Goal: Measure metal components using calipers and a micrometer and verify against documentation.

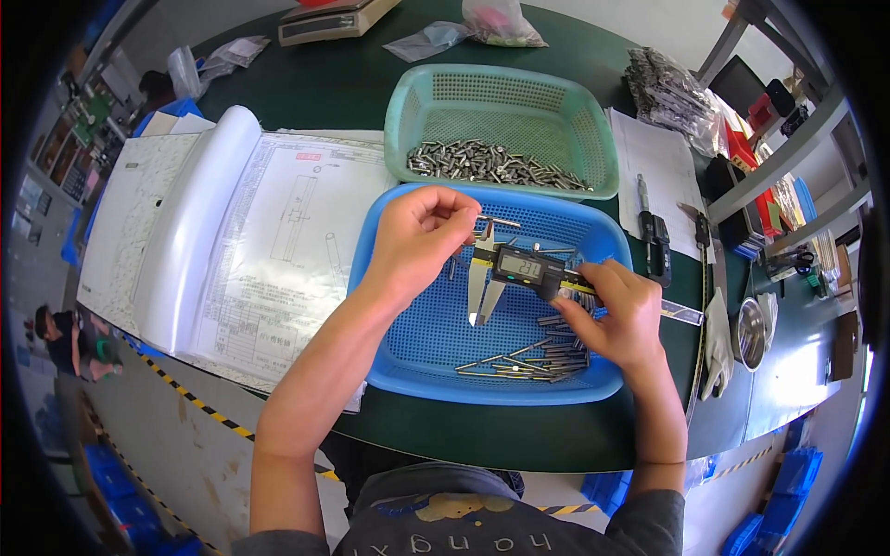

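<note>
My right hand point(621, 310) grips a digital caliper point(530, 271) over the blue basket, its fingers wrapped round the slide and beam. The caliper's long jaws point toward me and stand slightly apart, with nothing visible between them. At the caliper's far end, my left hand point(422, 232) is closed in a pinch, and a slim metal pin point(501, 221) sticks out rightward from its fingertips. Below both hands lies the blue perforated basket point(417, 382). Loose metal pins point(533, 363) are heaped in its near right part, and a few more lie toward its far side, partly hidden by the caliper.
Behind stands a green basket point(501, 76) holding many short metal pieces point(491, 162). Left lies a binder with a technical drawing point(287, 250). To the right are a second caliper point(654, 236), gloves point(718, 343) and a metal bowl point(749, 334). A scale point(336, 22) sits at the back.
</note>
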Action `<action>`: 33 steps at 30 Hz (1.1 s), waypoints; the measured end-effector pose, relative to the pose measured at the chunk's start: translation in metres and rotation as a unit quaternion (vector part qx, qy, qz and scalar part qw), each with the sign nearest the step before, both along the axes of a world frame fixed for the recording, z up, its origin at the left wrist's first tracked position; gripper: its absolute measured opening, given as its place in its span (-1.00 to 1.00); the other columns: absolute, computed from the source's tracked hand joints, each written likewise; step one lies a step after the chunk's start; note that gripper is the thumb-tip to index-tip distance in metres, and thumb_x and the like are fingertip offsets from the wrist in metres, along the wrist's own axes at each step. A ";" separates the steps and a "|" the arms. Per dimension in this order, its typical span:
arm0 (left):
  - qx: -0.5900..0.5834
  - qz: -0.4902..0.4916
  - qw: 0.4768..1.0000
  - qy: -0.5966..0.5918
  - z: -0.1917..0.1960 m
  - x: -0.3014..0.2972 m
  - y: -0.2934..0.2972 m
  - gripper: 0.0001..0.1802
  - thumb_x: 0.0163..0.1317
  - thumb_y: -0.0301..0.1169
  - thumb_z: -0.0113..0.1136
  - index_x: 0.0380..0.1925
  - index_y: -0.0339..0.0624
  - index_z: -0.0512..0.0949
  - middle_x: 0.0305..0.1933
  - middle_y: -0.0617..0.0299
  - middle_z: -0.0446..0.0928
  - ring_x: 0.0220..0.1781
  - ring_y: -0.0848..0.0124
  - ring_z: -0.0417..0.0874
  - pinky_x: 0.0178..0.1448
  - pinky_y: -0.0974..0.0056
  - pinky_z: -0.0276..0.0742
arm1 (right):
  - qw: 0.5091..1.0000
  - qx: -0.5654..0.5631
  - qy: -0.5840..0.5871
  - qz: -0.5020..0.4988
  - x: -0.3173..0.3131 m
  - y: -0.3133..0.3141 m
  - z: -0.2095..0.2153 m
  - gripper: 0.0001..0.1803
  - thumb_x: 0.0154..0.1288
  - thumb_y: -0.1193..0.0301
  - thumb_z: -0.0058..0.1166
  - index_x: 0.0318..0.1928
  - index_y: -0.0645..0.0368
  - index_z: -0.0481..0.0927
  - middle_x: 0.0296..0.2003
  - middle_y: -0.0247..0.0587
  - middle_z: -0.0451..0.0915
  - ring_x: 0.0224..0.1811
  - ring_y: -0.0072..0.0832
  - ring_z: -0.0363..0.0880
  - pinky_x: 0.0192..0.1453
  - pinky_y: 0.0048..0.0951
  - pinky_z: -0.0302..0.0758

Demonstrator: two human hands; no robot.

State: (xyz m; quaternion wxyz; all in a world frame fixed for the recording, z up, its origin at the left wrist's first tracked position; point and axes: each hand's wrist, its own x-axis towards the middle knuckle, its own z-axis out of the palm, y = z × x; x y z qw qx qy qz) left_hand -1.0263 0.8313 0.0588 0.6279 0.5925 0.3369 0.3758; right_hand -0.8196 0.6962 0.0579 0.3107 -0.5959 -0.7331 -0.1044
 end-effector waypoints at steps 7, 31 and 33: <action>0.009 -0.005 1.000 -0.004 0.000 -0.001 0.000 -0.87 0.24 -0.47 0.18 -0.26 -0.31 0.57 -0.37 0.26 0.57 -0.35 0.59 0.54 -0.28 0.46 0.47 | 1.000 -0.006 0.004 0.001 -0.001 0.000 0.000 -0.66 -0.04 0.22 0.34 -0.35 0.21 0.59 -0.61 -0.23 0.46 -0.68 -0.30 0.46 -0.61 -0.37 0.36; -0.012 -0.001 0.999 0.035 -0.003 -0.004 0.004 -0.89 0.22 -0.46 0.15 -0.26 -0.22 0.53 -0.34 0.28 0.55 -0.26 0.51 0.57 -0.22 0.37 0.47 | 0.999 0.016 -0.021 0.021 0.001 0.001 0.001 -0.64 -0.01 0.15 0.33 -0.37 0.16 0.56 -0.58 -0.24 0.47 -0.65 -0.28 0.48 -0.60 -0.34 0.37; 0.008 0.034 0.998 0.043 -0.009 -0.003 0.007 -0.91 0.19 -0.51 0.15 -0.29 -0.23 0.53 -0.36 0.27 0.55 -0.28 0.51 0.57 -0.24 0.38 0.47 | 1.000 0.007 0.006 0.010 0.002 -0.001 0.000 -0.60 -0.03 0.09 0.35 -0.39 0.15 0.57 -0.58 -0.24 0.49 -0.64 -0.28 0.49 -0.60 -0.35 0.38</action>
